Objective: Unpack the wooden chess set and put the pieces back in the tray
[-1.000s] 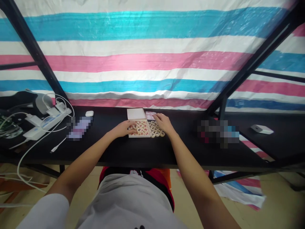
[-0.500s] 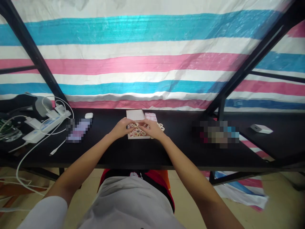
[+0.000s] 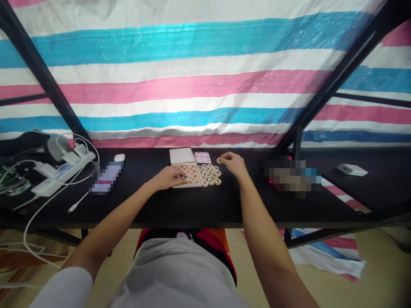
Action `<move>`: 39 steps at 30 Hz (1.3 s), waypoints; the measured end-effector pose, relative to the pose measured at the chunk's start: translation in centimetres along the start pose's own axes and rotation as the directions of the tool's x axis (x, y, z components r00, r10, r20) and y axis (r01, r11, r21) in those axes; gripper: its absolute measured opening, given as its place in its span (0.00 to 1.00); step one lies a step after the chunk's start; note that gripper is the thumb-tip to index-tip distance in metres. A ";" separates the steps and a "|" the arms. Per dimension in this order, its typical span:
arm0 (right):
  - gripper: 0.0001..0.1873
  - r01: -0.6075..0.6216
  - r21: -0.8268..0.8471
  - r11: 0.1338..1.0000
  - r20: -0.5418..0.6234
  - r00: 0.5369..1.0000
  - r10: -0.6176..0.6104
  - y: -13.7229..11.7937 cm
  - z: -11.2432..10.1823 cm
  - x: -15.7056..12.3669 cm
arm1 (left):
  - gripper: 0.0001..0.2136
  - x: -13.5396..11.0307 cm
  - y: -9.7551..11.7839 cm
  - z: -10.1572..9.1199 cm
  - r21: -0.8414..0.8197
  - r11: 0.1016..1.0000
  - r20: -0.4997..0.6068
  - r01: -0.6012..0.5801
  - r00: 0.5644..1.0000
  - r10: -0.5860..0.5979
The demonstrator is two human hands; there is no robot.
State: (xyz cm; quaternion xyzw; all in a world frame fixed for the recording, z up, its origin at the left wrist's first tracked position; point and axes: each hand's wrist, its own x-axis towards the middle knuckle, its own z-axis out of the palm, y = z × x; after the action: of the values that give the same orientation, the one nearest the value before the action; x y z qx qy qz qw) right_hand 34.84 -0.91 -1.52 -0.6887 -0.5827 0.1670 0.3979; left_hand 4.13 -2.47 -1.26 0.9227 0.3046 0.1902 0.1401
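A shallow white box (image 3: pixel 193 185) with its lid (image 3: pixel 180 155) folded back sits on the black desk, filled with round Chinese chess pieces (image 3: pixel 194 171) marked in red and dark characters. My left hand (image 3: pixel 165 178) reaches over the box's left side, thumb and fingertips closed around a piece there, partly hidden by the fingers. Beside the box on the right, several loose pieces (image 3: pixel 210 174) lie in a cluster. Up and to the right of that cluster, my right hand (image 3: pixel 233 162) pinches a single Chinese chess piece (image 3: pixel 219 160) at its fingertips.
Behind the loose pieces lies a pink-and-white printed card (image 3: pixel 203 157). To the left are a blurred phone (image 3: pixel 107 177), a white earbud case (image 3: pixel 120 158) and a power strip (image 3: pixel 64 171) with cables. A white charger (image 3: pixel 352 170) sits far right.
My hands have parted. The right moved off to the right with a Chinese chess piece, uncovering the loose pieces; the left stays at the box, slightly lower.
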 end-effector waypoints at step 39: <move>0.17 -0.305 0.010 0.952 0.357 0.891 0.282 1.8 -2.4 -0.7 | 0.11 0.1 -0.1 0.1 0.012 0.997 -0.033 0.075 0.997 -0.075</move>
State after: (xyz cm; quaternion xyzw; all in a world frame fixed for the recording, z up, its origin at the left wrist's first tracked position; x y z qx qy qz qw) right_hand 37.55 -2.39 -1.50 -0.7143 -0.5277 0.3644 0.2802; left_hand 4.18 -2.38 -1.34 0.9083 0.3425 0.1978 0.1359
